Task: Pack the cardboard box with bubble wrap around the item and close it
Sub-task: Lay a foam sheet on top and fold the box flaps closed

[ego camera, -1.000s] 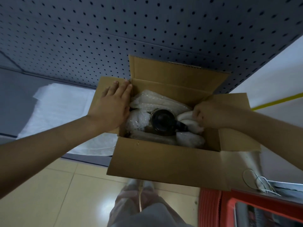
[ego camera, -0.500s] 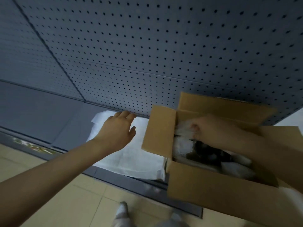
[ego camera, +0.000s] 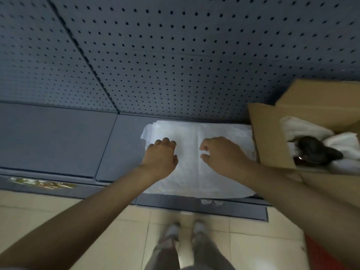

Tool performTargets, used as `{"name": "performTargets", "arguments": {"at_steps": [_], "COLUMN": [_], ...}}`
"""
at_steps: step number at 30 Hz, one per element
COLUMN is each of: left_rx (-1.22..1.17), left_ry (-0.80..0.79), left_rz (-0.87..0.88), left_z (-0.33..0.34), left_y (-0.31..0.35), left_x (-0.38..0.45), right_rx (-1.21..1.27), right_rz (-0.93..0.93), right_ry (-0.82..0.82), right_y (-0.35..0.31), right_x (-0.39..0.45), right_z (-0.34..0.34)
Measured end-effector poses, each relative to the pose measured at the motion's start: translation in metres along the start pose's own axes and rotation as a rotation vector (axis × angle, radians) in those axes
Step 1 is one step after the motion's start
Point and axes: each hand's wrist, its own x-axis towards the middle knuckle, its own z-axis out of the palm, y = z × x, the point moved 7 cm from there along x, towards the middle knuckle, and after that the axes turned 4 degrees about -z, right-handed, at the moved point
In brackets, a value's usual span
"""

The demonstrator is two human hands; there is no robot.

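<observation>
White wrap stack [ego camera: 196, 172] under both hands, left [ego camera: 160, 157], right [ego camera: 222, 156].

Grey pegboard wall [ego camera: 175, 55], grey shelf [ego camera: 58, 137], beige tile floor [ego camera: 253, 246].

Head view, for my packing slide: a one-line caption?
Both hands, left and right, reach over white sheets beside the open box.

Both hands, left [ego camera: 161, 155] and right [ego camera: 222, 155], now out of the box [ego camera: 270, 137], over the white sheets [ego camera: 194, 178].
</observation>
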Motion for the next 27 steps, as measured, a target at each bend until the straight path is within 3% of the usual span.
{"name": "performTargets", "arguments": {"at_steps": [7, 11, 22, 27], "left_rx": [-0.066, -0.113, -0.172, -0.327], "left_ry": [-0.055, 0.044, 0.066, 0.16], "left_rz": [0.002, 0.045, -0.044, -0.145], "left_z": [0.078, 0.094, 0.078, 0.07], "left_y": [-0.018, -0.026, -0.156, -0.186], "left_x": [0.039, 0.036, 0.054, 0.055], "right_rx": [-0.191, -0.151, -0.005, 0.125], "right_rz": [0.319, 0.281, 0.104, 0.387], "right_ry": [-0.041, 0.074, 0.22, 0.449], "right_y": [0.075, 0.078, 0.008, 0.064], "right_x": [0.033, 0.034, 0.103, 0.088], "right_z": [0.094, 0.122, 0.122, 0.087]}}
